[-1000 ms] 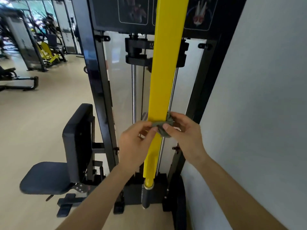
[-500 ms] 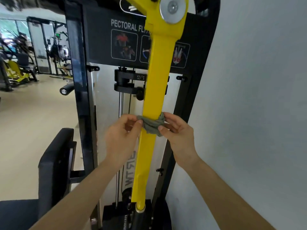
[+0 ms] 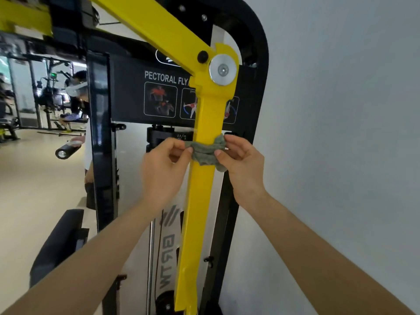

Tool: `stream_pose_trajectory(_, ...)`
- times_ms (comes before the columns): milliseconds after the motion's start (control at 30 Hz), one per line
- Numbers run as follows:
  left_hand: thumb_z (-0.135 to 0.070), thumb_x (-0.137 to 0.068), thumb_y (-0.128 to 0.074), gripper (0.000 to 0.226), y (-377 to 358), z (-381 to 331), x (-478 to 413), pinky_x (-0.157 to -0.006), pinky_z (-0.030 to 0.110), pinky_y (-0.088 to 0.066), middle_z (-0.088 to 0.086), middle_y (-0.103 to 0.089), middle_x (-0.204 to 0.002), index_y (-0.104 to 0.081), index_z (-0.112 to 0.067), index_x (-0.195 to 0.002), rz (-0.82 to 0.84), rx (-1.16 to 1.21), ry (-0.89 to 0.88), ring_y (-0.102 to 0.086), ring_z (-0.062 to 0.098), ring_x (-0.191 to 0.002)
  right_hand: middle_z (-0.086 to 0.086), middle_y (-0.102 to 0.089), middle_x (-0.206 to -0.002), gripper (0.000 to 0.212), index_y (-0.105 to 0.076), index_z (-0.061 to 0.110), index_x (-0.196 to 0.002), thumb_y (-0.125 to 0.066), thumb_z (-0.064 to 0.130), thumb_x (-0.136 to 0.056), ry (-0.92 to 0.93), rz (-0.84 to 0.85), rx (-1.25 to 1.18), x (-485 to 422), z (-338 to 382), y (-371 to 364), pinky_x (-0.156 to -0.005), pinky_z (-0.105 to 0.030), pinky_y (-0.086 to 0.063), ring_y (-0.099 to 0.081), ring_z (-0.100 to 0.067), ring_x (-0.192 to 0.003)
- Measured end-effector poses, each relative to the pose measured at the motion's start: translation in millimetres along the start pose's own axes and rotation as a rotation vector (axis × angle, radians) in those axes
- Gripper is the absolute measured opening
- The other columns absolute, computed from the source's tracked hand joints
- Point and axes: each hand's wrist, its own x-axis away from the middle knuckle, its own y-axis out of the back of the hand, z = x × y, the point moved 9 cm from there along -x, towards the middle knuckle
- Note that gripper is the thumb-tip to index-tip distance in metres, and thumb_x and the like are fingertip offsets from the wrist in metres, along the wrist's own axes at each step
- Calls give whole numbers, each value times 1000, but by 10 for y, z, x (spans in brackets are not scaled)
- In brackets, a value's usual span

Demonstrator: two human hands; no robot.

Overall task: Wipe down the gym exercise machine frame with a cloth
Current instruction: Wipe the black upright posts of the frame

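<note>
A yellow arm (image 3: 200, 205) of the pectoral fly machine hangs upright from a silver pivot disc (image 3: 223, 69) in front of the black frame (image 3: 100, 155). A grey-green cloth (image 3: 205, 151) is wrapped across the arm, a little below the pivot. My left hand (image 3: 163, 169) pinches the cloth's left end beside the arm. My right hand (image 3: 243, 162) pinches its right end on the other side. Both hands pull the cloth taut against the yellow metal.
A grey wall (image 3: 341, 133) stands close on the right. A black padded seat back (image 3: 61, 237) is at lower left. A black roller handle (image 3: 67, 151) sticks out at left. Another person (image 3: 78, 92) and more machines are far back left.
Both hands have slid the cloth up the yellow arm, from near its lower end to just below the pivot. My view has tilted upward with them.
</note>
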Motion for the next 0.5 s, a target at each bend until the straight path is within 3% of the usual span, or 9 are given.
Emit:
stream_pose_trajectory(233,-24,-95,-67,11,-25,-73,-341,-73,46,-61,-4,-72,-86,-69,-16,-102,-33,70,16,-71,14,-79,-5,-72,-111,38,-65,9,-121,-74,-3,-85,71,-63,50,-215,358,-46,-74,-19,-57,-72,-15,-97)
stream_pose_trajectory(367,-22,-95,-68,8,-25,-169,-498,-79,41,-60,-6,-70,-87,-71,-16,-100,-82,82,22,-69,10,-82,-2,-72,-108,38,-65,9,-119,-75,-2,-84,104,-103,31,-317,513,-76,-78,-22,-59,-72,-14,-98)
stream_pose_trajectory(500,-22,-95,-68,7,-102,-70,-593,-73,33,-61,2,-72,-89,-70,-16,-100,-54,261,202,-72,18,-84,0,-71,-109,38,-64,11,-119,-78,4,-84,134,-159,57,-364,600,-91,-76,-19,-58,-70,-9,-97)
